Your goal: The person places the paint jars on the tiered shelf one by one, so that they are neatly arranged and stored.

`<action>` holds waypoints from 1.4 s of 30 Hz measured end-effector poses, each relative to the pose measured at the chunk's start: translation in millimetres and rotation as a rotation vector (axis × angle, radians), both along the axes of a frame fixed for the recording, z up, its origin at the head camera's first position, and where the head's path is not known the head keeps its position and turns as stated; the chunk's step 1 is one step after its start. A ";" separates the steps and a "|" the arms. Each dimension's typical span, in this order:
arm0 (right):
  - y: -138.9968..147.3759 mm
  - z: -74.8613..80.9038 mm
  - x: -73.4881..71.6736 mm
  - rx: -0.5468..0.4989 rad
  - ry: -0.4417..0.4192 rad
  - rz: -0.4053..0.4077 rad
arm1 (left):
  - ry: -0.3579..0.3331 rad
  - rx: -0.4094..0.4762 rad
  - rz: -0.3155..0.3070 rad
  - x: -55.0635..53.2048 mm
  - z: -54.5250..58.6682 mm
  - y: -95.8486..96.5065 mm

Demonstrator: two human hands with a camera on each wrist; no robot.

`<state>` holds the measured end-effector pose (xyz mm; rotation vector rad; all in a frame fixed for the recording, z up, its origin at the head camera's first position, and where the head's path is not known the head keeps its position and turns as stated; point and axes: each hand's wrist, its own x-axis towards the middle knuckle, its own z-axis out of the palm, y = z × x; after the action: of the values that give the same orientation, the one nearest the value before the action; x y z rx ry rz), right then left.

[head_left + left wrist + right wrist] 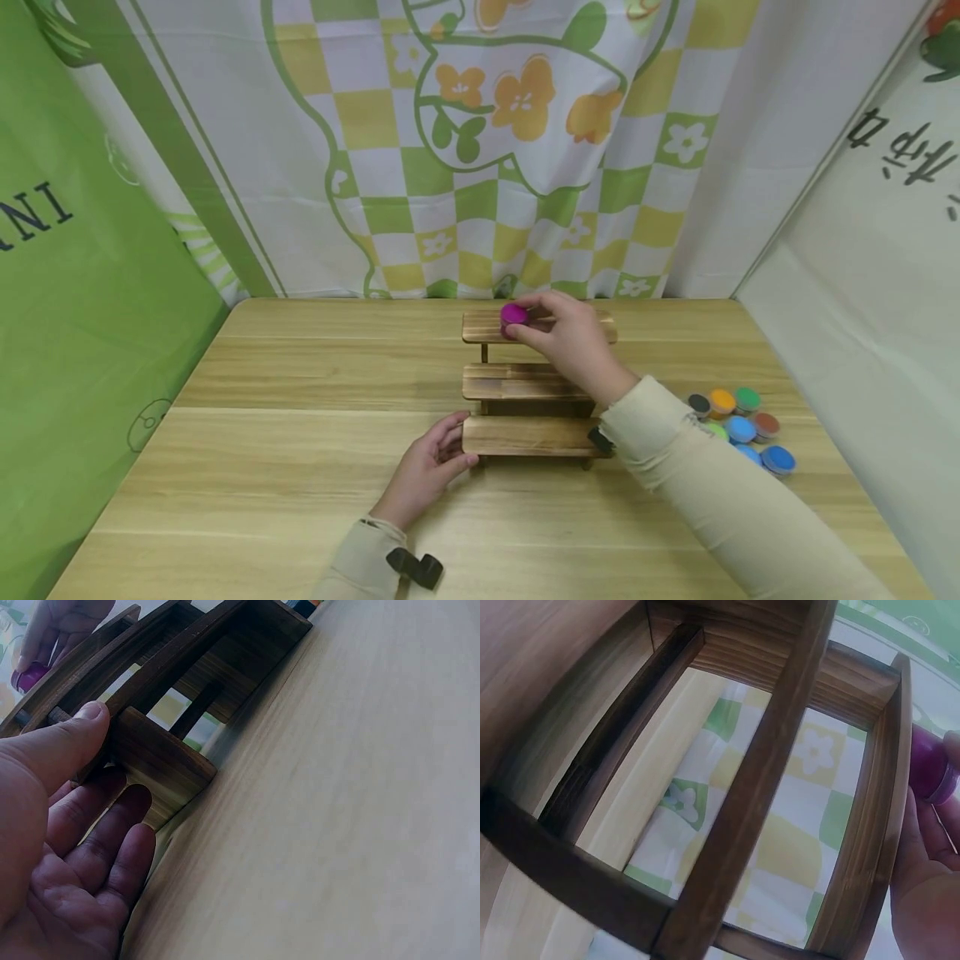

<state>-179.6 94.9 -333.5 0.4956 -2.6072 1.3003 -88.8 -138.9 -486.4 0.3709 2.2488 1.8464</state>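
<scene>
"At the left half of the top shelf (480,329), what is the right hand (572,337) doing?"

"Pinching a purple pot (513,314) between thumb and fingers. Whether its base rests on the wood or hangs just over it cannot be told."

"And the left hand (426,473)?"

"It holds the left end of the lowest shelf (536,437), thumb at the front edge. The left wrist view adds what the head view hides: the palm, with the fingers curled beside the wood."

"Does the right wrist view give anything more?"

"The underside of the wooden stand (742,795): dark bars crossing an open frame, with the curtain's checks showing through. From the head only the three shelf tops are plain, stepped one behind another, long boards with rounded corners and streaky brown grain."

"What lies beyond the stand?"

"To its right, small round pots (741,430) sit close together, black, orange, green, lime, reddish brown and several blues, partly covered by the beige sleeve (735,492). They look squat, with clear sides below the coloured tops."

"And the surface, the room?"

"A pale wood-grain table (300,500) with rounded far corners. Behind it hangs the curtain (367,108), checked green, yellow and white with orange flowers. Green cloth (90,250) with dark letters hangs on the left, white cloth (847,275) with dark characters on the right."
</scene>
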 end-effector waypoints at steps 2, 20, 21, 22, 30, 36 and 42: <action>-2.0 -0.3 -0.5 -0.008 -0.008 0.000 | -0.002 -0.001 0.002 -0.3 -0.4 -0.1; -21.1 3.3 -4.5 0.005 -0.055 0.003 | -0.005 0.010 0.006 -1.1 -0.8 -0.3; -21.9 3.2 -4.8 0.005 -0.056 0.003 | -0.006 0.012 0.005 -1.2 -0.6 -0.2; -22.8 3.1 -5.3 0.006 -0.055 0.003 | -0.007 0.013 0.005 -1.2 -0.6 -0.2; -24.9 0.8 -7.9 -0.061 -0.096 0.018 | -0.008 0.034 0.005 -1.7 -0.7 1.9; -20.3 1.5 -5.1 -0.114 -0.132 0.019 | -0.005 0.036 0.006 -2.0 -0.6 2.4; -13.4 0.8 -1.8 -0.089 -0.116 0.008 | -0.003 0.012 0.013 -1.9 -2.0 1.1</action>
<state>-181.4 81.5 -332.8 0.4281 -2.6266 1.4828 -90.7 -137.8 -488.5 0.3565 2.2442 1.8669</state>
